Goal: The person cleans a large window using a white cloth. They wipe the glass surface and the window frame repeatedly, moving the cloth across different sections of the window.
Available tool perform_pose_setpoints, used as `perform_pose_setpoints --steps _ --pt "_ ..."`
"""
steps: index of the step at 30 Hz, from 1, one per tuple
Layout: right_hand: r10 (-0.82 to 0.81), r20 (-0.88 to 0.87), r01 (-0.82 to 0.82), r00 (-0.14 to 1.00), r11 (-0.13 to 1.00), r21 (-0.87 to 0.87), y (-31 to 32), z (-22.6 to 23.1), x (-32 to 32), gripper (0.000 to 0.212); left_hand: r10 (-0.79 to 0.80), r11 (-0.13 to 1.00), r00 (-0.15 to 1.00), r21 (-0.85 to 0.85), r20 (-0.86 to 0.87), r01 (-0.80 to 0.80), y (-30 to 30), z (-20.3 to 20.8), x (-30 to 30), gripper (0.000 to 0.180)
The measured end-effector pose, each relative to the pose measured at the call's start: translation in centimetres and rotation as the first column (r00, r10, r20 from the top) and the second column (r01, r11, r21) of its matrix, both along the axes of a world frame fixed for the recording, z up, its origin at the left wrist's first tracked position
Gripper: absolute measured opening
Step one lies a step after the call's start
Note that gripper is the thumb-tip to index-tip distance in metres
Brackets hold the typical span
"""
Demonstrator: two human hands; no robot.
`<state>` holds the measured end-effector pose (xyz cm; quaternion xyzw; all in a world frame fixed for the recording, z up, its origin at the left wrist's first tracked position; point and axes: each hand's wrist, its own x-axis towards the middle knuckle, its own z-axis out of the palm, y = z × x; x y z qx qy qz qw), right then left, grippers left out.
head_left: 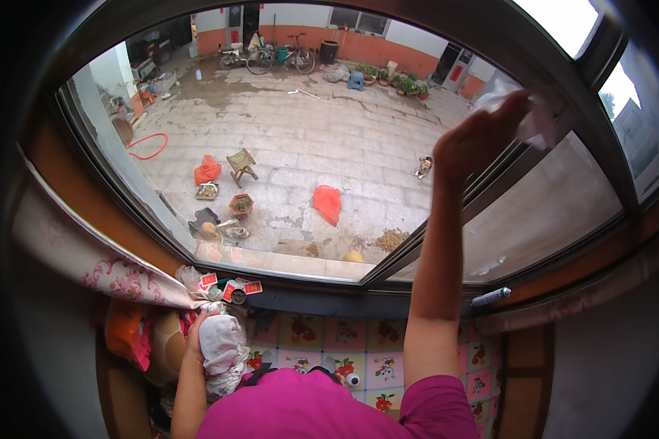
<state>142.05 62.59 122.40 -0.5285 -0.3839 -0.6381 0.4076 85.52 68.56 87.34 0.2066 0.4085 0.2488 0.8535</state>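
My right hand (487,139) is raised high on the right, closed on a thin white cloth (540,126) at the upper part of the window frame (586,139). Motion smears the cloth, and whether it is fabric or paper is hard to tell. Low on the left, my left hand (196,331) is closed round a bunched white cloth (224,342), held beside the patterned curtain (135,282). Part of the left fingers is hidden behind the bundle. Between both arms lies the window glass (285,154).
Red and white packs (252,287) and a small tin (238,297) sit on the sill at left; a white tube (490,297) lies at right. Below is a flowered cover (384,366). Outside, a paved yard holds a stool (241,164), red bags (327,204) and bicycles (300,58).
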Motion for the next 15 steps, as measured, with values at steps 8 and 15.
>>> perform_pose_setpoints --steps 8,15 --pt "0.229 -0.288 -0.361 0.93 0.713 -0.601 -5.9 -24.8 -3.7 0.021 0.034 0.999 0.999 0.017 -0.032 -0.034 -1.7 -1.5 -0.6 0.047" --pt "0.168 0.014 -0.168 0.986 0.985 -0.032 -7.6 0.1 3.6 0.029 0.051 0.998 0.998 -0.038 0.034 -0.05 -4.1 0.3 0.4 0.048"
